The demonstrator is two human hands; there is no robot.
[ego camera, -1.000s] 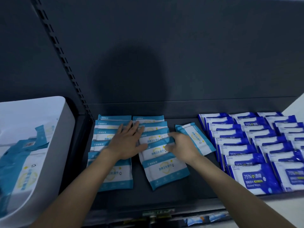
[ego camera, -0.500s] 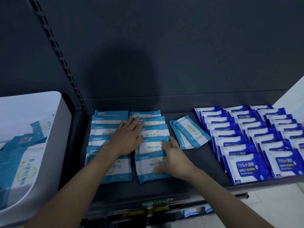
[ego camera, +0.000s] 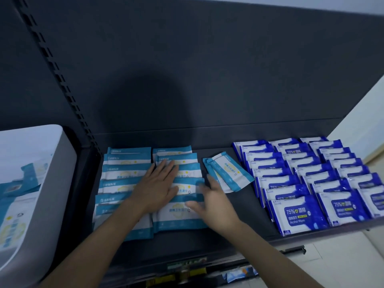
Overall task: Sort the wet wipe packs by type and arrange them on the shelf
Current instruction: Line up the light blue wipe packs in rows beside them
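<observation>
Fingers (ego camera: 166, 167) of left hand (ego camera: 158, 190) and right hand (ego camera: 216, 204) rest flat, uncurled, on teal packs (ego camera: 124, 173), loose packs (ego camera: 228, 173) and blue packs (ego camera: 297, 213) rightward.

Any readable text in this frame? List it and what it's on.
"75% 酒精": front dark blue pack, also on packs behind it.
"Alcohol Wipes": same front pack, lower line.
Light blue packs: Chinese print, too blurred to read.
Shelf-edge label: blurred, unreadable.

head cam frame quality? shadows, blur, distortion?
Head view: dim, bluish light. A broad soft shadow falls on the shelf back panel. The right hand has motion-smeared fingertips, while the left hand is sharper. The slotted upright leans, likely from wide-angle distortion. The print on the front alcohol wipe pack is legible.
</observation>
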